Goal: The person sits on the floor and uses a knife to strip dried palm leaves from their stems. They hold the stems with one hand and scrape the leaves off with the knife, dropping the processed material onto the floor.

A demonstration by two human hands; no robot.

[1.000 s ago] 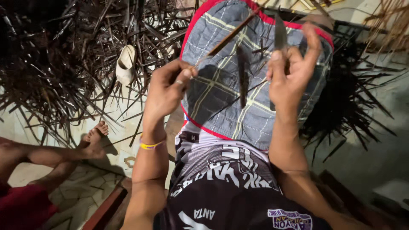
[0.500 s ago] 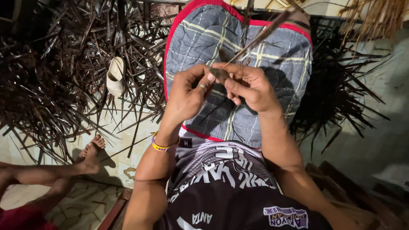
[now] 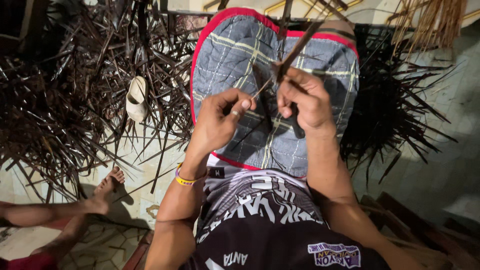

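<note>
While our left hand pinches the thin rib, our right hand grips the leaf strip, perhaps a blade too; we keep it taut over the pad.

A long, dark, narrow palm leaf strip slants up and away over the lap, its lower end pinched between both hands; a thin pale midrib shows there.

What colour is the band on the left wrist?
Yellow: the wristband shows clearly in the head view, below the left hand.

Pale tiled floor, dark dried leaf strips, sandal
</note>
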